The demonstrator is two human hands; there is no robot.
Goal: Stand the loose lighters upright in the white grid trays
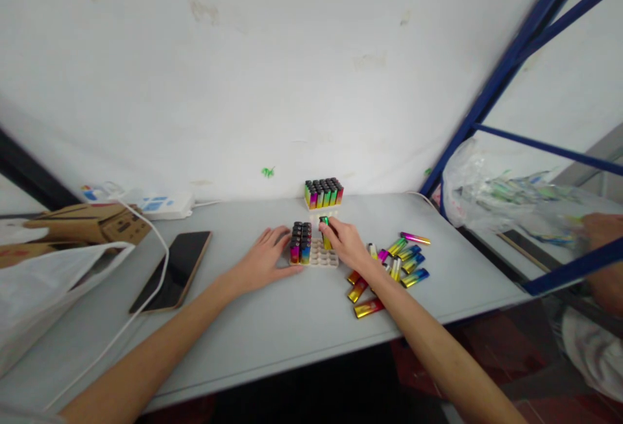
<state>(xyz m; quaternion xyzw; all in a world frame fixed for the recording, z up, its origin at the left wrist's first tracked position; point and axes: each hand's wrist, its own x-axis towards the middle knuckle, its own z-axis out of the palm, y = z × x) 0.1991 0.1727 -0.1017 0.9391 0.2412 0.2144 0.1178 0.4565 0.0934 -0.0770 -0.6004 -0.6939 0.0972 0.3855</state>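
Note:
A cream-coloured tray (pixel 322 255) with round-edged pockets lies on the table, its left part filled with upright, black-topped lighters (pixel 300 242). My left hand (pixel 265 258) rests at the tray's left side, fingers apart, near or touching its edge. Over the tray's pockets, my right hand (pixel 343 242) pinches a yellow-green lighter (pixel 326 234), held nearly upright. I cannot tell whether its lower end is inside a pocket. To the right, several shiny lighters (pixel 413 261) in blue, gold, red and purple lie in a loose heap, partly covered by my right forearm.
A full tray of lighters (pixel 324 193) stands by the wall. On the left are a phone (pixel 172 270), a white cable (pixel 163 274), cardboard boxes (pixel 92 226) and a white bag (pixel 58 294). Blue metal framing (pixel 479 109) borders the right, with a plastic bag (pixel 506 184) and another person's hand (pixel 603 232) beyond.

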